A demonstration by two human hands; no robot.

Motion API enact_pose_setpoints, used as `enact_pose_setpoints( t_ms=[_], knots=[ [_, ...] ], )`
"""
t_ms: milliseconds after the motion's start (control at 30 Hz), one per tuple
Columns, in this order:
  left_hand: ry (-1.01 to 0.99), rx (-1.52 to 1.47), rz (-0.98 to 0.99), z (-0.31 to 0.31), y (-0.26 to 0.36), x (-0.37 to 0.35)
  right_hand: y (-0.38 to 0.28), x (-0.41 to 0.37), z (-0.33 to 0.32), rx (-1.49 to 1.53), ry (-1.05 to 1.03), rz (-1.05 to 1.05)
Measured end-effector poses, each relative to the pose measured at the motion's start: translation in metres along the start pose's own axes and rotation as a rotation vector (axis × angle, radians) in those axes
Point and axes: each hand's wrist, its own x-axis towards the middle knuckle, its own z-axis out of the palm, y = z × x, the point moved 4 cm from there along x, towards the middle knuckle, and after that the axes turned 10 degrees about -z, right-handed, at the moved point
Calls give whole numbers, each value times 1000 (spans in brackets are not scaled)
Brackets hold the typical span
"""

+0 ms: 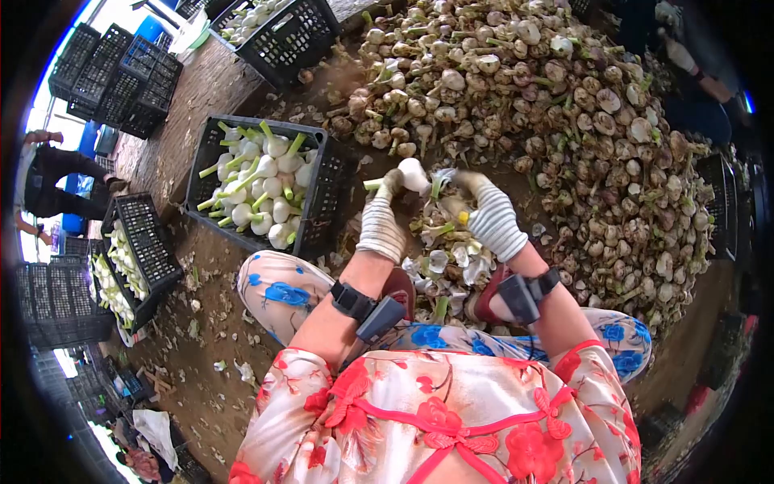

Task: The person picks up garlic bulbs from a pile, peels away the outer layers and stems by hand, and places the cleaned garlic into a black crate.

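A peeled white garlic bulb with a cut green stem is gripped by my left hand, in a striped knit glove with soiled fingertips. Just to its right, my gloved right hand has its fingers curled in. A small yellow bit shows at that hand; what it belongs to is hidden. Loose garlic skin with a green stem piece is between the two hands, close to the right fingertips. Below them lies a heap of peeled skins and stem ends, between my shoes.
A black crate of cleaned garlic stands left of my hands. Unpeeled garlic is piled ahead and to the right. More garlic crates stand at the top and far left. Other people are at the left and upper right edges.
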Motion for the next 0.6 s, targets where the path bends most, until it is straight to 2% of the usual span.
enact_pose_setpoints(
  t_ms=[33,67,100,167,200,233,300,333,433,467,500,533,567,600],
  knots=[
    [20,51,54,-4,-3,6,-15,7,-2,192,216,-116],
    [53,156,41,4,-2,-5,-28,14,4,375,179,-133],
    [-26,227,54,14,-4,-12,-39,19,9,556,137,-157],
    [-39,247,239,2,0,5,-20,22,13,455,121,-148],
    [97,188,182,4,10,-2,-1,21,15,624,119,58],
    [173,201,223,-4,21,2,23,14,21,785,113,275],
    [239,105,293,-30,33,20,105,-12,43,998,119,640],
    [226,39,234,-33,34,20,121,-19,50,987,112,632],
    [233,-11,157,-30,28,20,156,-38,69,1013,100,1083],
    [188,-45,130,-31,25,22,135,-6,67,1060,46,982],
    [170,-41,123,-31,22,25,81,41,56,1027,130,854],
    [143,-37,95,-31,19,28,41,92,49,1073,113,640],
    [119,-32,66,-32,16,31,-19,135,31,1187,-12,223],
    [125,-32,64,-31,18,31,-74,173,17,1233,-44,103]
  ],
)
